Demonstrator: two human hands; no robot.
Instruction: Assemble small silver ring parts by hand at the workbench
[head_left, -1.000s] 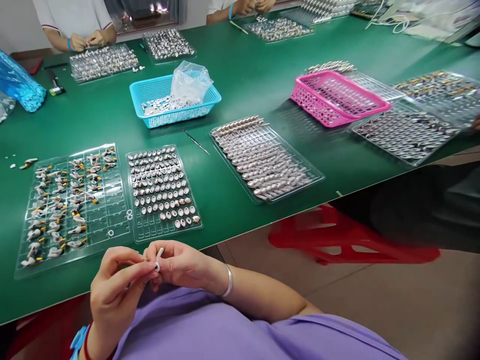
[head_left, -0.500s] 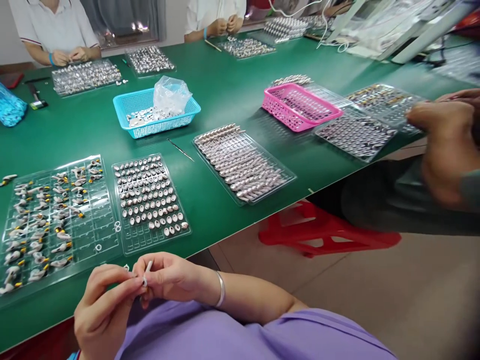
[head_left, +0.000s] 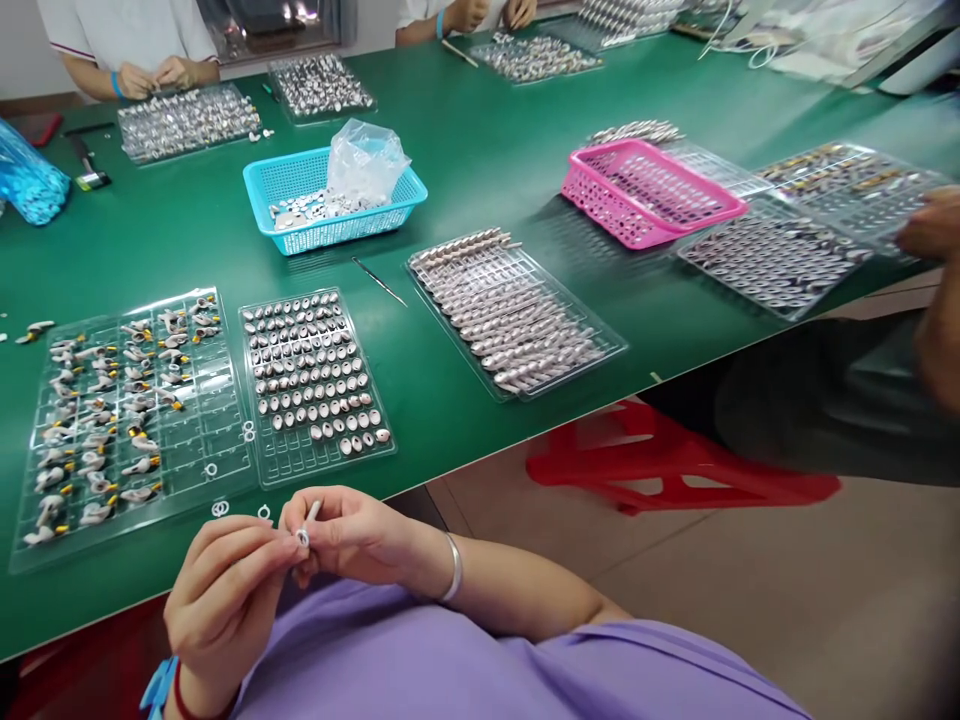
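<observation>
The right hand (head_left: 360, 535) is closed, pinching a small white piece (head_left: 303, 537) between thumb and fingers, its thin stem sticking up toward one o'clock. The left hand (head_left: 225, 590) is closed too, its fingertips pressed together on the ring-like end of the same piece. Both hands meet just off the near edge of the green counter (head_left: 487, 130).

From the hands, loose white rings (head_left: 220, 509) lie close by toward ten o'clock. Further out that way is a clear tray (head_left: 202, 425) of grey-white parts with yellow tips, partly filled. At twelve o'clock sits a smaller tray (head_left: 289, 466) of oval cups in rows, and well beyond it a blue basket (head_left: 322, 236) with a plastic bag (head_left: 365, 160) inside. Metal tweezers (head_left: 379, 281) lie toward one o'clock. Between one and two o'clock come a tray (head_left: 611, 347) of slim, beaded-looking rows and, farther off, a pink basket (head_left: 604, 210). A red stool (head_left: 675, 470) stands at three o'clock.
</observation>
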